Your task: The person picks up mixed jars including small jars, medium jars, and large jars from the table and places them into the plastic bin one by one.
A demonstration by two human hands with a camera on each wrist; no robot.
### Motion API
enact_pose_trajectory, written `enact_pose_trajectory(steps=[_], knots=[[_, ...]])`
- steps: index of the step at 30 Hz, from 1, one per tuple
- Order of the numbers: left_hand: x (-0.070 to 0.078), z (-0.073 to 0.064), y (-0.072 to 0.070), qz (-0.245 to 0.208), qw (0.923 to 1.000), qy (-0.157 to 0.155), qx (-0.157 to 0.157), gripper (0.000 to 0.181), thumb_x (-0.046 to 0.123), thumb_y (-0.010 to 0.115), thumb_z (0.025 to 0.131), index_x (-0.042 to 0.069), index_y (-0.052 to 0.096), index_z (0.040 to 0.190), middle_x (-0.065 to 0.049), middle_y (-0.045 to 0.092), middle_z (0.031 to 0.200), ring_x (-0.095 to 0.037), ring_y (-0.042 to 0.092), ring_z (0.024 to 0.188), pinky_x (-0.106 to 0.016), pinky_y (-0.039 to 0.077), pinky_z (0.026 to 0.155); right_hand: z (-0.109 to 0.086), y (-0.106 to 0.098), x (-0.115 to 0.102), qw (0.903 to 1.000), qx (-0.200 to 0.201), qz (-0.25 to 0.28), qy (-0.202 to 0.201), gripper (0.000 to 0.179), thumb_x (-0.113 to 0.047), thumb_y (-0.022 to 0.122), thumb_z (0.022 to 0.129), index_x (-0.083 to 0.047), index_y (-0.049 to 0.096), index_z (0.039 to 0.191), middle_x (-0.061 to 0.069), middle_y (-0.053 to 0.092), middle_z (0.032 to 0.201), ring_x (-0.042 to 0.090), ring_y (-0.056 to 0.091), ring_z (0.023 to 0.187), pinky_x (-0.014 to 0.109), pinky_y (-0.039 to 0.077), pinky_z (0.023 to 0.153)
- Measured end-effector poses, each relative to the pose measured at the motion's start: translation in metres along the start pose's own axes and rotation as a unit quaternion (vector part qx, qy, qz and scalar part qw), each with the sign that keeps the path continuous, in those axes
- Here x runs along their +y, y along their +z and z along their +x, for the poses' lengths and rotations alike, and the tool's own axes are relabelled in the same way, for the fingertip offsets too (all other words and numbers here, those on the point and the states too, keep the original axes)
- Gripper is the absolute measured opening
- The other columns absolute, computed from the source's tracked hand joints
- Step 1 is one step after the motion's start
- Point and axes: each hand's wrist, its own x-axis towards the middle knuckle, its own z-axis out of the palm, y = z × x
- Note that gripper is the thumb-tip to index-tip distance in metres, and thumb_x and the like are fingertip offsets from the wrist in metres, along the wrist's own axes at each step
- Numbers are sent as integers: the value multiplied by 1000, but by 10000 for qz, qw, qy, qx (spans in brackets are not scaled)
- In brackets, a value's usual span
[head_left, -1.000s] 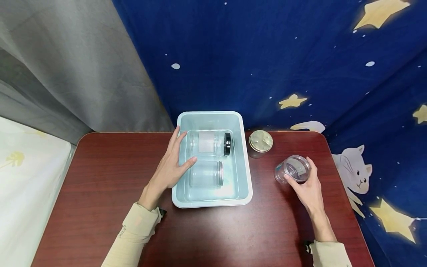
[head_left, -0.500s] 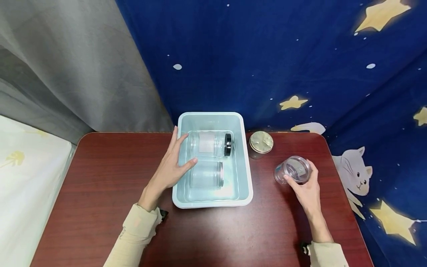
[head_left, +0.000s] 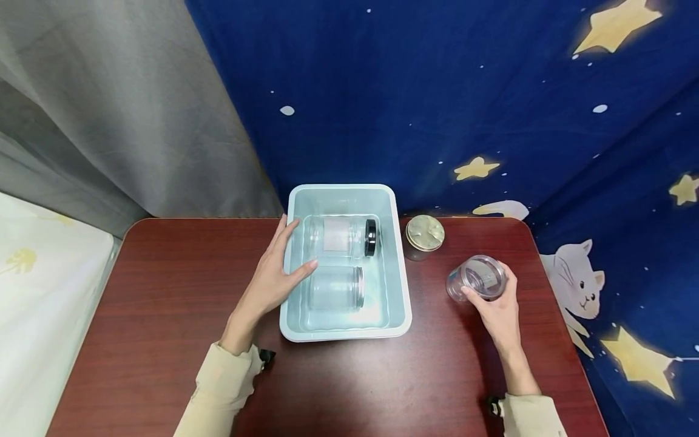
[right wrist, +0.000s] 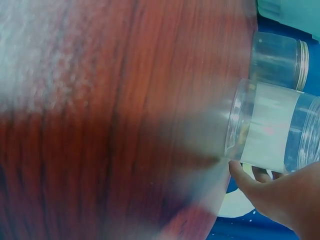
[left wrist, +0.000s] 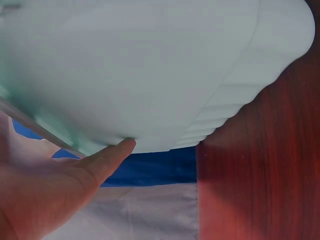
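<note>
My left hand [head_left: 269,280] straddles the left rim of a pale blue plastic bin [head_left: 403,267], with fingers spread and straight and the thumb reaching over the inside. In the left wrist view, one fingertip of this hand touches the bin's outer wall [left wrist: 150,75]. Inside the bin lie two clear jars on their sides: one with a black lid [head_left: 371,237], the other with a silver lid [head_left: 358,287]. My right hand [head_left: 501,312] grips a clear lidless jar [right wrist: 272,127] with a pale label, thumb on one side and fingers on the other.
Between the bin and my right hand, a jar with a gold-coloured lid [head_left: 425,233] stands near the back edge of the reddish-brown table [head_left: 349,388]. Behind the table hangs a blue star-patterned curtain [head_left: 349,91], with a grey curtain [head_left: 136,109] to its left.
My left hand has drawn slightly back toward the bin's left rim. The right hand keeps its grip on the clear jar, almost unmoved.
</note>
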Motion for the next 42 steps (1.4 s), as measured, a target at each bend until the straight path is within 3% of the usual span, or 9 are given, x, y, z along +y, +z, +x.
enact_pose_trajectory(steps=[6, 13, 27, 32, 38, 42], knots=[[0, -4, 4, -66, 9998, 29, 164, 84, 33, 73, 90, 17, 25, 158, 4, 4, 166, -25, 15, 150, -61, 24, 111, -1, 0, -20, 9975, -164, 676, -115, 89, 7, 83, 72, -2, 36, 147, 20, 49, 139, 36, 47, 121, 25, 39, 98], [-3, -5, 10, -181, 9996, -131, 176, 88, 36, 73, 90, 19, 21, 159, 10, -1, 165, -21, 11, 151, -61, 23, 112, -1, 2, -19, 9926, -124, 1206, -10, 89, 12, 82, 71, -6, 38, 146, 22, 46, 139, 34, 45, 121, 22, 39, 96], [-6, -7, 15, -308, 9986, -340, 276, 85, 36, 70, 92, 20, 20, 159, 1, 22, 162, -23, 23, 147, -57, 23, 113, 0, 0, -21, 9941, -75, 1068, -197, 90, 15, 83, 67, -1, 41, 145, 20, 51, 135, 34, 47, 119, 27, 39, 98], [-7, -7, 15, -312, 9985, -351, 265, 83, 39, 68, 93, 22, 20, 159, 0, 23, 162, -24, 23, 147, -57, 23, 113, 0, 1, -27, 9938, -75, 1071, -284, 91, 17, 83, 65, -2, 43, 145, 21, 52, 134, 34, 49, 119, 27, 39, 98], [-8, -7, 15, -359, 9983, -404, 229, 83, 39, 67, 94, 24, 19, 159, 0, 22, 162, -24, 22, 147, -59, 23, 112, -4, 1, -40, 9971, -64, 677, -329, 95, 13, 85, 65, -3, 40, 147, 13, 51, 138, 23, 49, 120, 25, 36, 99], [-8, -7, 15, -379, 9982, -419, 219, 81, 40, 66, 95, 27, 19, 159, 1, 22, 162, -25, 22, 148, -60, 23, 112, -5, 1, -48, 9970, -113, 601, -464, 96, 12, 85, 64, -2, 39, 147, 12, 51, 139, 24, 48, 121, 29, 35, 100]])
